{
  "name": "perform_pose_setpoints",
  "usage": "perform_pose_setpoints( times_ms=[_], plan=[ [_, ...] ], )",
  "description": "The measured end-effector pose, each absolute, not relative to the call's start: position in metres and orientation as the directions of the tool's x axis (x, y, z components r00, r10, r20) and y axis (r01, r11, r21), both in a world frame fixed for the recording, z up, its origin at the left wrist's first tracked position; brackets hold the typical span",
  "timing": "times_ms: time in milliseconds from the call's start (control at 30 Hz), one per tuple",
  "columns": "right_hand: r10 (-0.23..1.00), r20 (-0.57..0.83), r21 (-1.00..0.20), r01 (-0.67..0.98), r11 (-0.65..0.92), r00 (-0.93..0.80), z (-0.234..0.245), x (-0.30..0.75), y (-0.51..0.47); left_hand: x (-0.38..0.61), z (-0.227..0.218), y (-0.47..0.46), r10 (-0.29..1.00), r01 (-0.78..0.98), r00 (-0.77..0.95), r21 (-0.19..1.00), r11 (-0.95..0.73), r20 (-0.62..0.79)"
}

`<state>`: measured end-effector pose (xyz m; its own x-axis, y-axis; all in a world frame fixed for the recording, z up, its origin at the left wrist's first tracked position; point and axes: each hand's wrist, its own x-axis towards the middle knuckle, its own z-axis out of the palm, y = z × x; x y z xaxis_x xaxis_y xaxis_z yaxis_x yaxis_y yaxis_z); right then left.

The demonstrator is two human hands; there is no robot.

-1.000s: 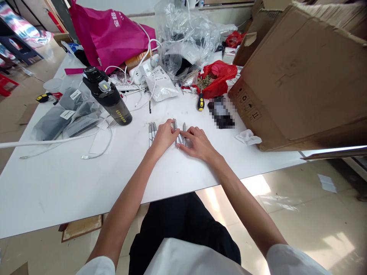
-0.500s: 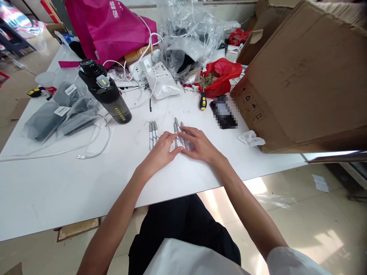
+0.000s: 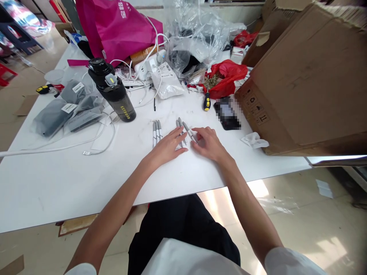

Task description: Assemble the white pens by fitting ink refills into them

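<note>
Several grey pens lie on the white table (image 3: 57, 175). One group of three pens (image 3: 156, 131) rests side by side, left of my hands. My left hand (image 3: 169, 147) lies flat with fingers stretched out over a second group of pens (image 3: 179, 128). My right hand (image 3: 208, 143) has its fingers closed on one grey pen (image 3: 189, 131), lifting its near end so it points up and to the left.
A dark water bottle (image 3: 113, 91) stands at the left. A yellow-handled screwdriver (image 3: 207, 102), a phone (image 3: 228, 114) and a red bag (image 3: 226, 78) lie behind my hands. A big cardboard box (image 3: 309, 76) fills the right. White cables (image 3: 94, 147), grey pouches (image 3: 64, 110) and a pink bag (image 3: 120, 30) sit behind.
My right hand has pulled one pen out of the group and raised it. My left hand slid down and flattened over the other pens.
</note>
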<state>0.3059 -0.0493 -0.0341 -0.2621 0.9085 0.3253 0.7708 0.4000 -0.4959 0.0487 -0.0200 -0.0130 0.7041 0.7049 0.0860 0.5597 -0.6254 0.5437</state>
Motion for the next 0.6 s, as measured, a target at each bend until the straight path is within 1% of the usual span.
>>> perform_pose_setpoints(
  times_ms=[100, 300, 467, 600],
  plan=[
    [0.922, 0.298, -0.526, 0.763, 0.376, -0.249, -0.034, 0.304, -0.049, 0.052, -0.016, -0.015, 0.697, 0.548, 0.713, 0.559, -0.622, 0.077],
    [0.904, 0.33, -0.503, 0.76, 0.411, -0.271, -0.032, 0.298, -0.045, 0.057, -0.022, -0.023, 0.72, 0.52, 0.685, 0.614, -0.594, 0.115],
    [0.897, 0.338, -0.505, 0.75, 0.427, -0.284, -0.032, 0.294, -0.044, 0.059, -0.021, -0.03, 0.713, 0.494, 0.675, 0.601, -0.629, 0.191],
    [0.889, 0.335, -0.506, 0.737, 0.448, -0.311, -0.031, 0.293, -0.045, 0.06, -0.024, -0.029, 0.704, 0.494, 0.673, 0.571, -0.656, 0.226]
  ],
)
